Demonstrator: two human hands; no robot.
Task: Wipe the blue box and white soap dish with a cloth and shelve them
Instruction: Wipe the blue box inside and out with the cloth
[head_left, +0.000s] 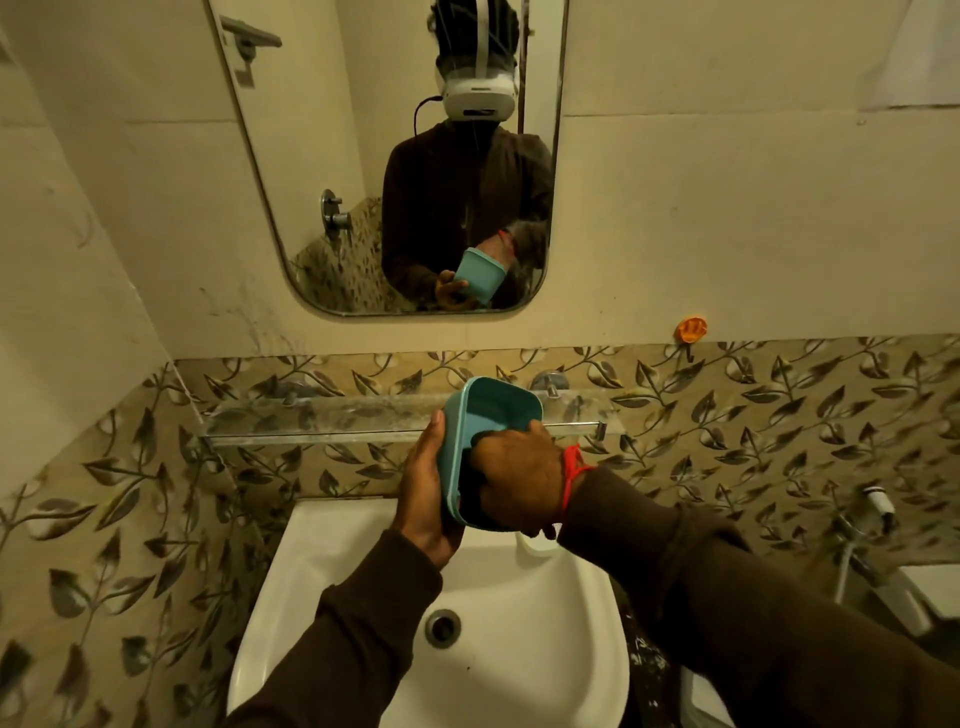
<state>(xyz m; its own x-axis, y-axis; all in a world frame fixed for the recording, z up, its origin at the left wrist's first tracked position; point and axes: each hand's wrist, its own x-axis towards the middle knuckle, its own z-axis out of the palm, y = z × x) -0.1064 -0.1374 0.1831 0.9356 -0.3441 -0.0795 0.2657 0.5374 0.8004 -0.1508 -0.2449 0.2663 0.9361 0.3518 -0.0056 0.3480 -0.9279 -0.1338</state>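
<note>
The blue box (491, 415) is held up over the basin, tilted with its open mouth facing me. My left hand (426, 493) grips its left side and bottom. My right hand (517, 480) is inside the box, closed on a dark cloth (470, 499) pressed against the inner wall; only a small part of the cloth shows. A white object (535, 543), perhaps the soap dish, peeks out on the basin rim just below my right wrist. The glass shelf (322, 421) runs along the wall right behind the box.
A white basin (363, 582) with a drain (443, 627) lies below my hands. A mirror (332, 182) hangs above the shelf. An orange hook (691, 330) is on the wall at right; a hand sprayer (878, 501) and a toilet edge sit far right.
</note>
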